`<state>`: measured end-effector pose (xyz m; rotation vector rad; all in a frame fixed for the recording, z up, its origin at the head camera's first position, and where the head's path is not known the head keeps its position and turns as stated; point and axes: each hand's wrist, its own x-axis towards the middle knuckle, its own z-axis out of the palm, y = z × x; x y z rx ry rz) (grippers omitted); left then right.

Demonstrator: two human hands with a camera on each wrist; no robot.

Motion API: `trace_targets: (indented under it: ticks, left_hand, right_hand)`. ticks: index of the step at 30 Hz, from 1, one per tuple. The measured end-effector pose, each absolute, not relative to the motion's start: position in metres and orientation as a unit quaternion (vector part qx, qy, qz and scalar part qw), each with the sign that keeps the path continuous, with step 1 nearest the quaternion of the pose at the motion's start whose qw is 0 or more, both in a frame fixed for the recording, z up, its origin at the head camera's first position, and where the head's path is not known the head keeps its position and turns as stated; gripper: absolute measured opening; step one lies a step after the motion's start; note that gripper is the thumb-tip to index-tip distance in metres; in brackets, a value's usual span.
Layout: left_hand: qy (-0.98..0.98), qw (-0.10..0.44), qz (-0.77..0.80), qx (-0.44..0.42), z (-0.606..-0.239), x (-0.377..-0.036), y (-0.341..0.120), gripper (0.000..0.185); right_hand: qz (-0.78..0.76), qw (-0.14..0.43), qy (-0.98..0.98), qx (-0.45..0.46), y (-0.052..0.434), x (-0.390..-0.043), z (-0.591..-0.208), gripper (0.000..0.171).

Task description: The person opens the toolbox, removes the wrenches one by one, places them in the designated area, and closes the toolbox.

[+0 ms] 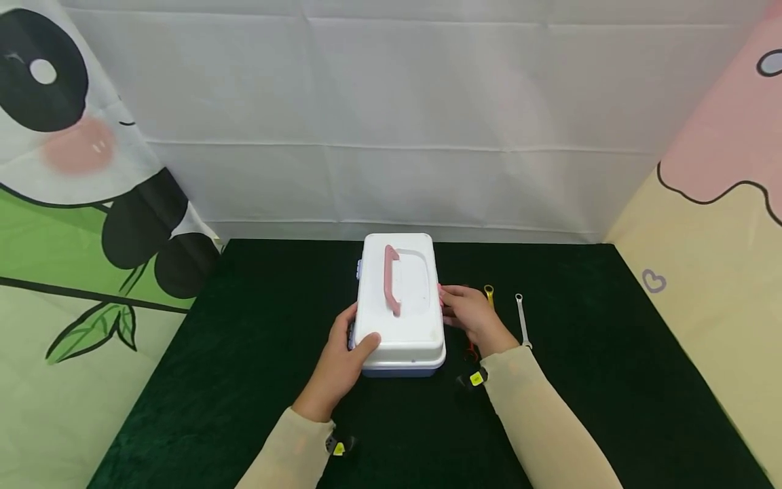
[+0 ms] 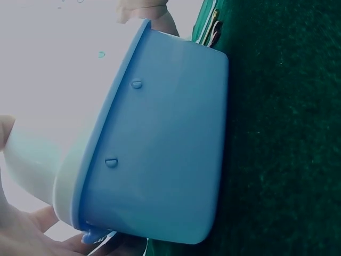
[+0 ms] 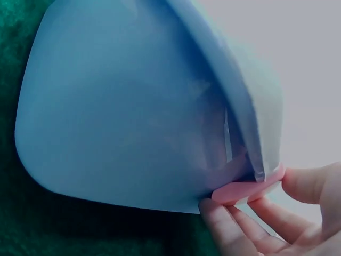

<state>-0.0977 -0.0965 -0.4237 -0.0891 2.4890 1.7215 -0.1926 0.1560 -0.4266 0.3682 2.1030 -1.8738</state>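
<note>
Gripping: left hand (image 1: 344,353) clasps storage box (image 1: 400,305) near corner.
Right hand (image 1: 467,312): fingers at pink latch (image 3: 242,189).
Risk: box could slide on cloth.

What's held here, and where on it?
The lidded box: left hand grips its near-left lid corner, thumb on top; right hand touches the pink latch on its right side.
</note>
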Motion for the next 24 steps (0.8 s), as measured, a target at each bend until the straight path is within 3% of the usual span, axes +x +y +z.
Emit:
trace_targets:
  ticks: [24]
  left_hand:
    - [0.84,0.038,0.54,-0.015,-0.4254,-0.0995,-0.0978,0.078]
  right_hand:
    - [-0.622,0.123,0.769,0.083,0.1544,-0.1867,-0.433,0.046]
